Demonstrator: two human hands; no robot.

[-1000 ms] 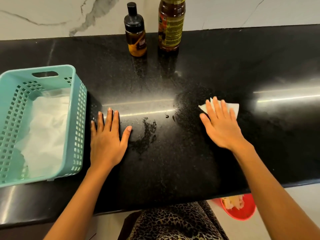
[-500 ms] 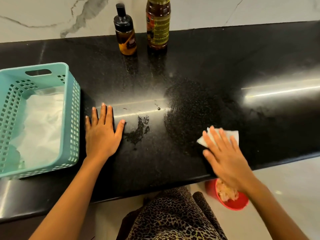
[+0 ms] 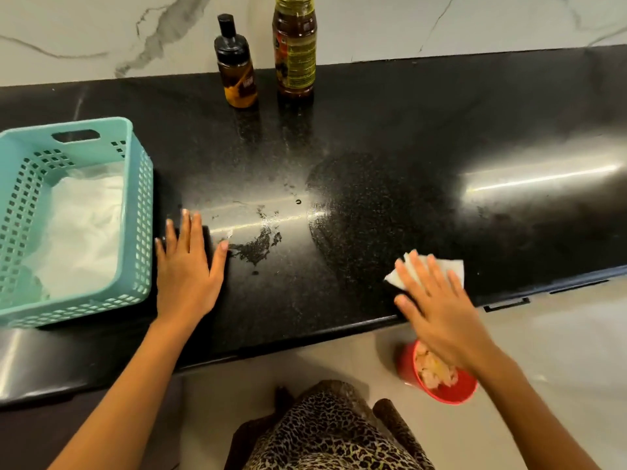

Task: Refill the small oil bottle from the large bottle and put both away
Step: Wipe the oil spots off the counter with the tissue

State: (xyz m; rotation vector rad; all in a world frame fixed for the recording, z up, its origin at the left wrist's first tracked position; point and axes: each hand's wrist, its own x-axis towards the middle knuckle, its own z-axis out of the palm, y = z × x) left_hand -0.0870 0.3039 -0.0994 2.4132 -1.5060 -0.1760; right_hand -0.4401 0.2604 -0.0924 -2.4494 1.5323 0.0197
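- At the back of the black surface [image 3: 390, 123], against the marble wall [image 3: 424, 22], stand two bottles, both upright, just beside each other and not touching.
- One is the small bottle [image 3: 236, 76], with a black cap and spout and dark oil inside. It is on the left of the pair.
- The other is the large bottle [image 3: 294, 52], with a yellow-green label. Its top is cut off by the edge of the view.
- One teal basket [image 3: 144, 212] sits at the left end of the surface, well apart from the bottles. A single white sheet [image 3: 81, 228] lies in its bottom.
- One wet smear [image 3: 258, 245] shines on the surface in front of the bottles, with a few small drops around it.
- One white tissue [image 3: 449, 269] lies near the front edge of the surface, to the right of the smear.
- One red bin [image 3: 405, 366] stands on the floor below that edge. It holds pale crumpled scraps.
- Two bare hands are in view, and neither touches a bottle.
- The left hand [image 3: 186, 276] lies palm down between the basket and the smear. Its grip is fully open, with the fingers straight and the thumb spread towards the smear, and it holds nothing.
- The right hand [image 3: 437, 307] is also palm down, partly past the front edge of the surface. Its grip is open, and its straight fingers press flat on the tissue rather than pinching it.
- A leopard-print garment [image 3: 325, 432] shows at the bottom of the view, between the two forearms.
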